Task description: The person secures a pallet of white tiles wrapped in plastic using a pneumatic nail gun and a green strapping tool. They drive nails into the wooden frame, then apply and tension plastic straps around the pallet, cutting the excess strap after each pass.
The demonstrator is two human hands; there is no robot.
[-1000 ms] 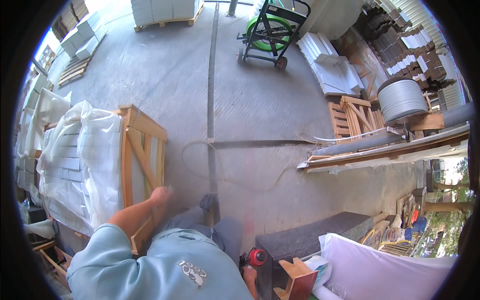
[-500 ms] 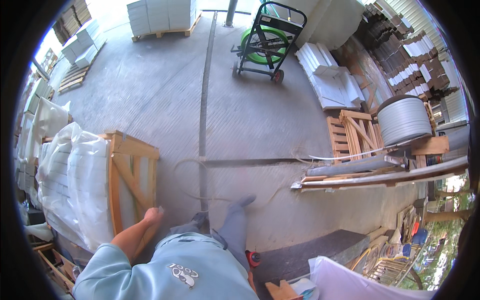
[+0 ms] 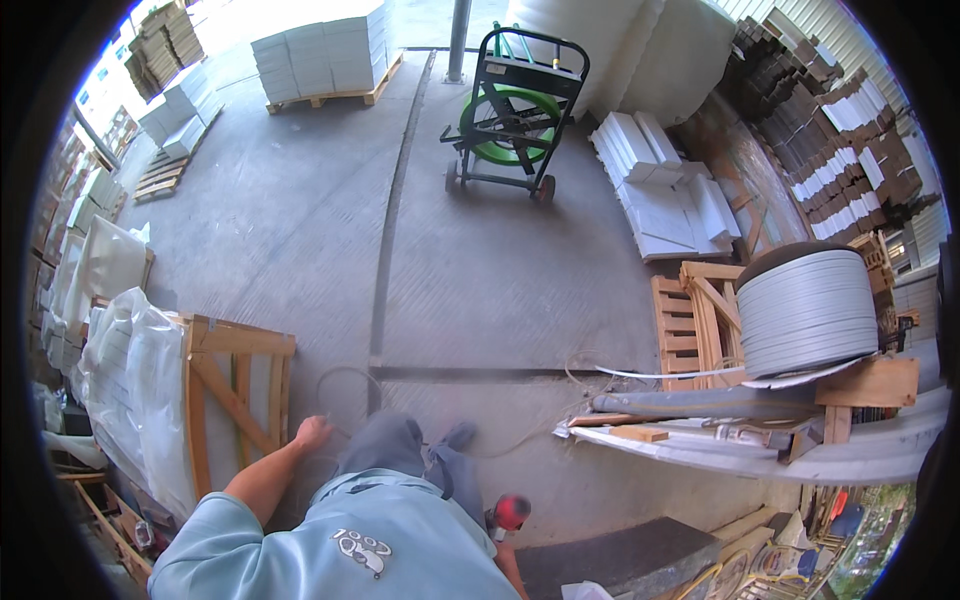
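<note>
My left hand (image 3: 314, 432) is closed, low beside the wooden crate (image 3: 240, 337) at the left. What its fingers hold, if anything, is too small to make out. A thin pale strap (image 3: 345, 370) lies in a loop on the floor just past that hand. At my right hip is a red and black handheld tool (image 3: 513, 512) with a rounded red end. My right hand (image 3: 502, 546) is at the tool's lower end and seems closed on it, its fingers mostly hidden. Clear plastic film (image 3: 135, 385) covers the crate's stacked white load.
A black strapping cart (image 3: 520, 120) with a green reel stands ahead. To the right are a large spool (image 3: 808, 310) of grey-white strap, wooden pallets (image 3: 677, 330) and long boards (image 3: 760, 450). White boxes (image 3: 320, 55) sit on a pallet far ahead. A dark slab (image 3: 620, 560) lies at lower right.
My view has shifted forward and the cart and spool sit lower in it. My leg has stepped, and the red tool at my right side shows more fully. My left hand remains beside the crate.
</note>
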